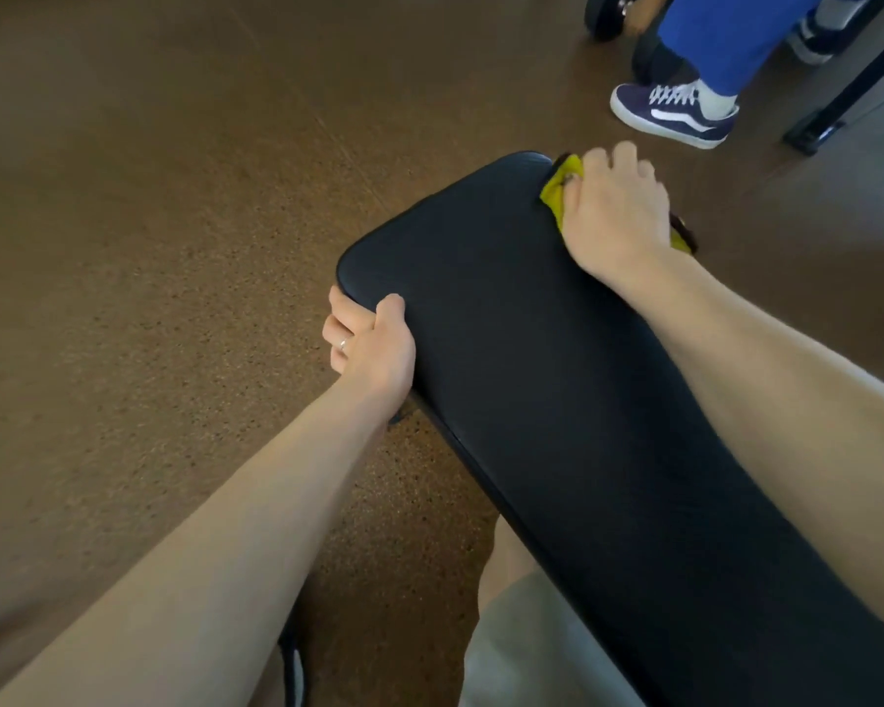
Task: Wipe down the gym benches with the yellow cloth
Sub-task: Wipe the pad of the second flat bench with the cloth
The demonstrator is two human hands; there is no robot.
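Black padded vinyl gym bench (557,359) on a brown speckled floor (149,247), two bare hands on it.
Right hand (616,211) presses a crumpled yellow cloth (557,191) on the bench's far right edge, fingers curled over it; left hand (373,344) grips the near left edge.

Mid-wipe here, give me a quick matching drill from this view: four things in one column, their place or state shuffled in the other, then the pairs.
Things:
1. left hand
2. right hand
3. yellow cloth
4. sneaker

Places or states:
A. on the brown floor beyond the bench
B. grips the near-left edge of the bench pad
C. bunched under a hand at the pad's far right edge
D. presses down on the cloth

Pairs: 1-B, 2-D, 3-C, 4-A
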